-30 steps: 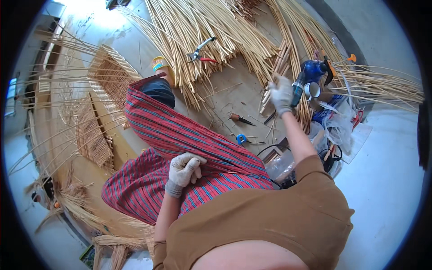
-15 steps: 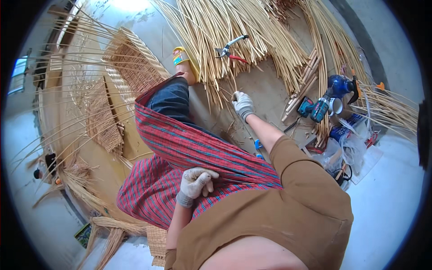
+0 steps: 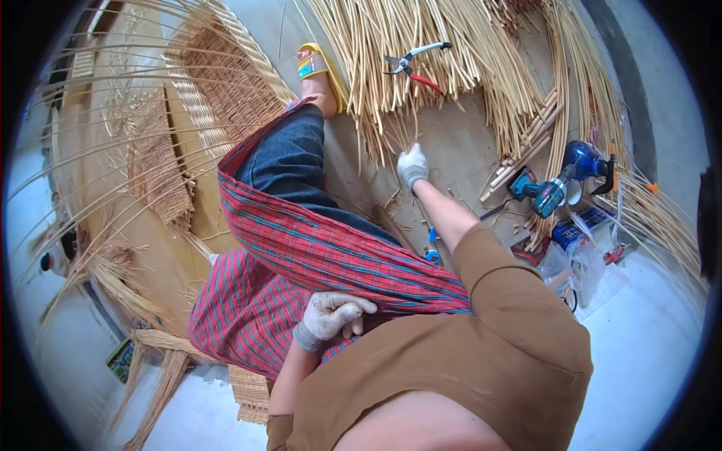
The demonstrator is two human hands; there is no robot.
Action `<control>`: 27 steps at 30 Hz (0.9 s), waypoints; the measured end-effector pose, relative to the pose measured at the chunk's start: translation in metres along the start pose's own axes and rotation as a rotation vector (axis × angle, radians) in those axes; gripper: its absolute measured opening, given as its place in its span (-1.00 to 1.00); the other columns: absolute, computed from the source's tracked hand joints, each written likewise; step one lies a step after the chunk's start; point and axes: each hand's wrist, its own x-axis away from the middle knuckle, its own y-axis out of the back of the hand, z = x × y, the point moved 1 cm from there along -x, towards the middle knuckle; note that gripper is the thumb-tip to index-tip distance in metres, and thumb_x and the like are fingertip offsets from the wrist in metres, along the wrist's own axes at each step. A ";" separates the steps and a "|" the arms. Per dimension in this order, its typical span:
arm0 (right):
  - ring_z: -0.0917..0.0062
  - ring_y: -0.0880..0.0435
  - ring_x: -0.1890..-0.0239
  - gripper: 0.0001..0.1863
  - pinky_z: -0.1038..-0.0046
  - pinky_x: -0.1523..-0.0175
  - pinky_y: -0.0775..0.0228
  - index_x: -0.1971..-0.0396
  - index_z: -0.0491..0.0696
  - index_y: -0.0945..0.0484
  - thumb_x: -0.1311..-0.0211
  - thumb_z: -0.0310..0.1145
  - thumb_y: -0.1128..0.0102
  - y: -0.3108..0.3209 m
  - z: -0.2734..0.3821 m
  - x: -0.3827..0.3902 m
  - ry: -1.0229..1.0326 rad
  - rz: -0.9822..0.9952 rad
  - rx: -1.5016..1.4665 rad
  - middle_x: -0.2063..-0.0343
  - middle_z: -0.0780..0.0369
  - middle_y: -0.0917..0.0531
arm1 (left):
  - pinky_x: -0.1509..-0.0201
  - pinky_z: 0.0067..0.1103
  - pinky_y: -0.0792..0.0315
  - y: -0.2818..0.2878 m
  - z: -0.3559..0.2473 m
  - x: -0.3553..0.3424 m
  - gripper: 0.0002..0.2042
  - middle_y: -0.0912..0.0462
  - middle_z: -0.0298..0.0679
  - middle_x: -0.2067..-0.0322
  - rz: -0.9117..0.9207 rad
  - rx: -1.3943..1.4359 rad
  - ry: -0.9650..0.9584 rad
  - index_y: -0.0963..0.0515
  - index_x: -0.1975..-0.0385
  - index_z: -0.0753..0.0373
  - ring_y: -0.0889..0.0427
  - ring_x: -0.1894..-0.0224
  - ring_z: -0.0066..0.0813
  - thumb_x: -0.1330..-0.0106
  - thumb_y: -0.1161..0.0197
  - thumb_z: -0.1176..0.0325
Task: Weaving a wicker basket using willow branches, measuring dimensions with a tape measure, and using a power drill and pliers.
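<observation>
My right hand, in a pale work glove with a grey cuff, reaches forward to the near ends of a spread of rattan canes. Its fingers are closed on one thin cane at the fingertips. My left hand, gloved alike, rests on the red-and-blue checked cloth over my lap. Its fingers are loosely curled with nothing visible in them. On top of the canes lie pruning shears with one white and one red handle.
At left stand a woven wicker panel with long stakes fanning out and another woven piece. A teal cordless drill, a blue bottle-shaped tool and plastic bags lie at right. A yellow sandal is on my foot.
The view has shifted, so the canes and shears appear lower and farther right. My right hand has moved slightly left relative to the cane ends. My left hand stays on the cloth.
</observation>
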 end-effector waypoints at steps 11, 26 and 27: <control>0.14 -0.67 -0.03 -0.38 0.18 -0.07 -0.54 0.09 -0.15 -0.62 0.00 0.06 -0.38 -0.053 0.062 0.070 -0.376 0.139 0.018 0.07 -0.07 -0.67 | 0.55 -0.74 -0.41 0.009 0.007 0.001 -0.76 -0.67 -0.28 0.57 0.034 0.055 -0.002 -0.69 0.13 0.32 -0.52 0.65 -0.69 -0.44 -0.13 0.35; 0.55 -0.52 0.47 -0.65 0.40 0.28 -0.40 0.39 -0.05 -0.51 -0.46 -0.09 0.05 0.123 -0.077 0.110 0.202 0.771 -0.401 0.55 0.29 -0.55 | 0.64 -0.76 -0.35 0.013 0.003 -0.001 -0.76 -0.66 -0.30 0.58 0.131 0.016 -0.135 -0.66 0.12 0.27 -0.52 0.70 -0.70 -0.48 -0.09 0.31; 0.63 -0.50 0.45 -0.66 0.48 0.26 -0.39 0.34 -0.06 -0.51 -0.47 -0.09 0.02 0.154 -0.046 0.132 0.246 0.831 -0.402 0.51 0.35 -0.55 | 0.66 -0.77 -0.32 0.014 0.003 0.004 -0.76 -0.66 -0.32 0.60 0.125 0.007 -0.159 -0.65 0.11 0.27 -0.52 0.70 -0.71 -0.48 -0.08 0.31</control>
